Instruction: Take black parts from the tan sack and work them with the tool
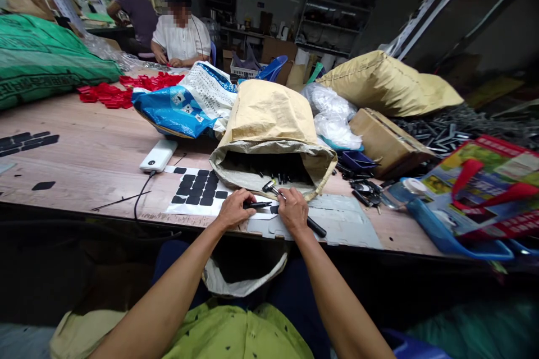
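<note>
My left hand is closed on a slim black pointed part, held low over the table's front edge. Beside it, my right hand grips a small hammer; its metal head points toward the sack and its black handle sticks out below my palm. Just beyond both hands lies a tan paper sack, its wide mouth facing me, with small black pieces inside. A white sheet with black rounded stickers lies left of my left hand. Under my right hand is a grey board.
A white power bank with a cable is at left. Behind are a blue-and-white bag and red parts. A cardboard box, water bottle and colourful bag stand right. Two people sit across the table.
</note>
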The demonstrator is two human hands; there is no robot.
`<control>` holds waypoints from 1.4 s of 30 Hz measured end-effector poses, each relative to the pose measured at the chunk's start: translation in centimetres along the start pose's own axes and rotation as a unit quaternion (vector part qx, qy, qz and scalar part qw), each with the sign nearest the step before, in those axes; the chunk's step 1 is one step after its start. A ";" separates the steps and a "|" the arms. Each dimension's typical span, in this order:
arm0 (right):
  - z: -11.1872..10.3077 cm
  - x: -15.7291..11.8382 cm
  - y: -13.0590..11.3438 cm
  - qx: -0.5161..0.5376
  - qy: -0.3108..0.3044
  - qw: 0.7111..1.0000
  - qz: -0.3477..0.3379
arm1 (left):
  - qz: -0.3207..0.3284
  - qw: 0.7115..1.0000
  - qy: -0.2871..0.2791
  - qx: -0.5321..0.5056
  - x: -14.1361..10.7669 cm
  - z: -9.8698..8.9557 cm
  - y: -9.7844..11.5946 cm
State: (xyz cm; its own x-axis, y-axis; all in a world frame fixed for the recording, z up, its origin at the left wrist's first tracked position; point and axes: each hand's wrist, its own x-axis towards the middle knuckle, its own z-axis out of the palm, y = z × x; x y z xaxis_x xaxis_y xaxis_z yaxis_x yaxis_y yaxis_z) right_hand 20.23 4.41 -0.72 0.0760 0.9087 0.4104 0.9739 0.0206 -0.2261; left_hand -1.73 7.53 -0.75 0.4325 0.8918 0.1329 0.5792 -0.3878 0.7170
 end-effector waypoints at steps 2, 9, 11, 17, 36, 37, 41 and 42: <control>0.2 -0.2 -0.2 -0.016 0.008 1.000 -0.004 | 0.005 1.000 -0.002 0.009 0.0 0.1 -0.2; 0.1 -0.5 -0.6 -0.043 -0.001 0.999 -0.005 | 0.022 0.999 -0.006 0.022 0.1 0.3 -0.7; 0.0 -0.6 -0.6 -0.048 -0.003 0.999 -0.002 | 0.025 0.999 -0.008 0.021 0.1 0.2 -0.8; 0.0 -0.6 -0.7 -0.052 -0.010 0.999 0.001 | 0.028 1.000 -0.005 0.012 0.0 0.1 -0.6; 0.0 -0.7 -0.6 -0.046 -0.008 0.999 0.000 | 0.035 0.999 -0.013 0.002 -0.1 0.0 -0.6; 0.0 -0.7 -0.6 -0.045 -0.007 0.999 0.000 | 0.034 0.999 -0.013 0.002 -0.1 0.0 -0.6; 0.0 -0.7 -0.6 -0.044 -0.006 0.999 0.000 | 0.030 0.999 -0.013 0.000 -0.1 0.0 -0.8; 0.0 -0.7 -0.6 -0.045 -0.007 0.999 0.000 | 0.029 0.999 -0.014 0.000 -0.1 0.0 -0.8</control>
State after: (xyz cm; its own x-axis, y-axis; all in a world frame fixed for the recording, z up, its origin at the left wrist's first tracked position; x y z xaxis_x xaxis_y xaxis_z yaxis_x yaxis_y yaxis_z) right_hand 19.58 3.78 -0.83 0.0744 0.9149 0.3969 0.9892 -0.0173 -0.1454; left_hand -2.20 7.77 -1.36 0.4844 0.8612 0.1542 0.5524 -0.4377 0.7094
